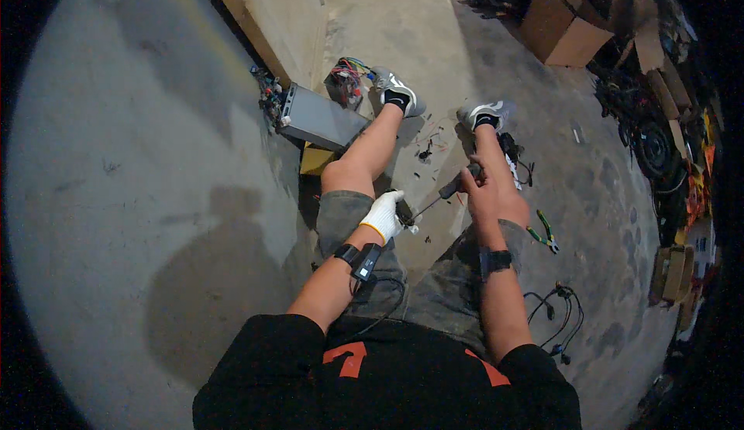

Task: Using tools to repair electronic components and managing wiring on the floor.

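My left hand [384, 215], in a white knitted glove with a yellow cuff edge, is closed round a small dark part [404, 213] above my lap. Only some of that part shows past the fingers, and its exact kind is unclear. My bare right hand [483, 191] grips a screwdriver [449, 189] by its dark handle. The thin shaft slants down and left, its tip at or close to the dark part. A small white bit [414, 229] shows just below the left hand's fingers.
Green-handled pliers [544, 233] and a looped black cable [570, 314] lie on the floor to the right. A grey metal case [322, 116] and a bundle of coloured wires [350, 81] are at the left foot. Cardboard boxes [564, 27] and heaped scrap line the right.
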`<state>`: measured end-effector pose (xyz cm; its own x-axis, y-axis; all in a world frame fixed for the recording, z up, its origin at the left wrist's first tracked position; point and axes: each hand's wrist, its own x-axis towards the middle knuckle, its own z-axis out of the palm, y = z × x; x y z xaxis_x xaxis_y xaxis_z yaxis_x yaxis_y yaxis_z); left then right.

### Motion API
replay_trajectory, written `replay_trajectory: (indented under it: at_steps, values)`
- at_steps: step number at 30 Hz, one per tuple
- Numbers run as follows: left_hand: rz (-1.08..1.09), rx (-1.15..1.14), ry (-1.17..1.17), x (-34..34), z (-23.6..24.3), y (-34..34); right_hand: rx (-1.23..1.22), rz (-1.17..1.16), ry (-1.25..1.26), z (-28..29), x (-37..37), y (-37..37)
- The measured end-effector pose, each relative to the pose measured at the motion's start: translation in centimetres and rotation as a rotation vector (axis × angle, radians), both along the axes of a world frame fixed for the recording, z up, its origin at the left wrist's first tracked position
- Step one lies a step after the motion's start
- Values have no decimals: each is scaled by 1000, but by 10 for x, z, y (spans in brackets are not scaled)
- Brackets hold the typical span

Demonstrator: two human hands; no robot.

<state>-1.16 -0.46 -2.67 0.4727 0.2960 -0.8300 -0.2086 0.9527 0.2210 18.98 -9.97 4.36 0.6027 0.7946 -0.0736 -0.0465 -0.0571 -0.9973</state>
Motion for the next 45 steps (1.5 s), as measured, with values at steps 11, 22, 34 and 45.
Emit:
replay_trajectory:
  at_steps: [11, 22, 34, 45]
  values:
    - [-31, 11, -5, -1, -3, 3, -157, 32, -30, -12, 10, 0]
    - [-38, 78, 45, -3, -8, 1, -47, -34, -93, -20, 5, 3]
    - [12, 112, 62, 1, -13, 1, -6, 36, -4, -14, 5, 4]
    - [-147, 52, 6, -2, 9, 3, 10, 8, -48, -27, 8, 3]
